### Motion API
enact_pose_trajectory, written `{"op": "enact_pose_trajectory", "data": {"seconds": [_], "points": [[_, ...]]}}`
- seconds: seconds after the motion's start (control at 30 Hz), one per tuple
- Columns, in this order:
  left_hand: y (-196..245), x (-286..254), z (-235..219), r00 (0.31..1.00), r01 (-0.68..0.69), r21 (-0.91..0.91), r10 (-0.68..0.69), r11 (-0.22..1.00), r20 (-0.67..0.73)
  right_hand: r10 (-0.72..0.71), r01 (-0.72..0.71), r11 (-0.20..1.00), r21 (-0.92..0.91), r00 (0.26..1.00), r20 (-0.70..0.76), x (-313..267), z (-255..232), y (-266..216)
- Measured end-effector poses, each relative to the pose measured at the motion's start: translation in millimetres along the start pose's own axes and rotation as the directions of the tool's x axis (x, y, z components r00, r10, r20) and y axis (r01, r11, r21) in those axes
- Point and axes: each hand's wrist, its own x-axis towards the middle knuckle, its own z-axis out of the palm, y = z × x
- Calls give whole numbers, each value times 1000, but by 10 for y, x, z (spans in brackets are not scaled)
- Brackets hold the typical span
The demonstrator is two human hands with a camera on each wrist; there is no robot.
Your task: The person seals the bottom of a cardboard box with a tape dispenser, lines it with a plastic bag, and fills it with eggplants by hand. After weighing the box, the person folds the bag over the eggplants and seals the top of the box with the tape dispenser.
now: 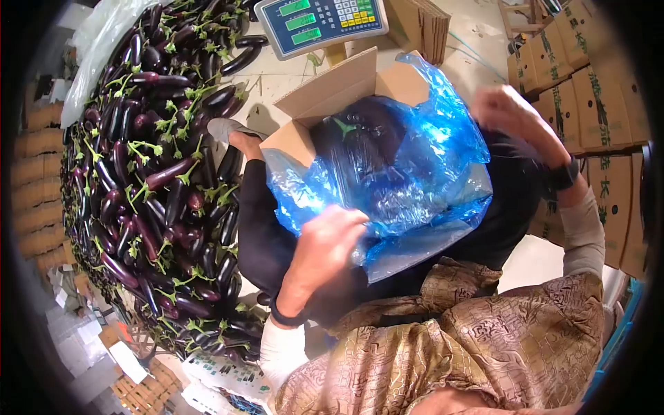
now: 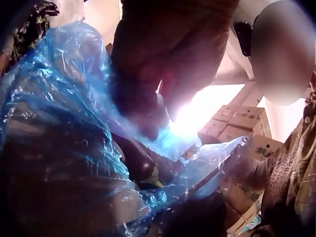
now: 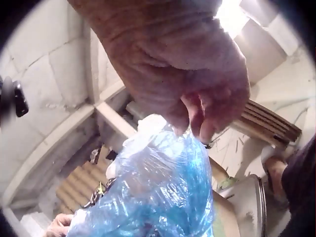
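A cardboard box [image 1: 332,90] lined with a blue plastic bag [image 1: 429,159] sits between the person's legs. Dark eggplants [image 1: 363,128] lie inside it, partly under the film; one eggplant [image 2: 138,160] shows at the bag's opening in the left wrist view. The left hand [image 1: 321,245], fingers curled, grips the bag's near left edge. Raised at the far right side, the right hand [image 1: 508,114] is blurred in the head view. In the right wrist view the right hand [image 3: 182,74] pinches the gathered top of the film between thumb and fingers.
A large heap of eggplants [image 1: 166,173] covers the floor on the left. Beyond the box stands a digital scale [image 1: 321,24], with flattened cardboard [image 1: 422,28] beside it. Stacked printed cartons [image 1: 595,104] rise on the right. A white crate [image 1: 221,377] stands near the left elbow.
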Motion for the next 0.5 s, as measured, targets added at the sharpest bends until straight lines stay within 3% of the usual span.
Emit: {"op": "enact_pose_trajectory", "data": {"seconds": [0.03, 0.07, 0.1, 0.13, 0.17, 0.2, 0.23, 0.27, 0.33, 0.4, 0.43, 0.5], "points": [[53, -11, -49, 989, 29, 42, -22, 999, -145, -530, 411, 807, -424, 821, -213, 114, 67, 15], [-18, -36, -95, 967, 49, 11, -45, 999, -250, 154, -147, 984, 106, 986, -70, 170, -48, -82], [-122, -58, -116, 923, 99, -101, -129, 990, -363, 230, -216, 968, 131, 968, -103, 263, 46, -130], [-237, -66, -134, 859, 132, -217, -221, 967, -463, 161, -148, 974, 169, 985, -63, 390, 151, 113], [-351, -43, -184, 812, 167, -156, -225, 974, -539, 89, -82, 975, 207, 996, -26, 572, 267, 406], [-462, -8, -245, 761, 207, -97, -222, 974, -609, 58, -49, 994, 102, 995, -86, 760, 343, 552], [-545, 24, -297, 735, 238, -133, -267, 962, -623, 24, -25, 1000, -3, 989, -144, 914, 410, 592], [-657, 46, -310, 699, 258, -165, -302, 952, -648, 25, -25, 1000, 4, 989, -149, 1023, 480, 512], [-824, 114, -290, 623, 346, -171, -362, 923, -694, 27, -66, 992, -110, 945, -325, 1240, 571, 336], [-1033, 143, -304, 640, 281, -438, -507, 854, -578, -22, -39, 983, -180, 946, -324, 1469, 490, 539], [-1178, 138, -342, 694, 203, -573, -530, 794, -487, -67, -15, 967, -253, 948, -312, 1531, 475, 517], [-1444, 95, -379, 665, 221, -587, -560, 779, -493, -44, -84, 942, -324, 928, -371, 1570, 355, 586]]}}
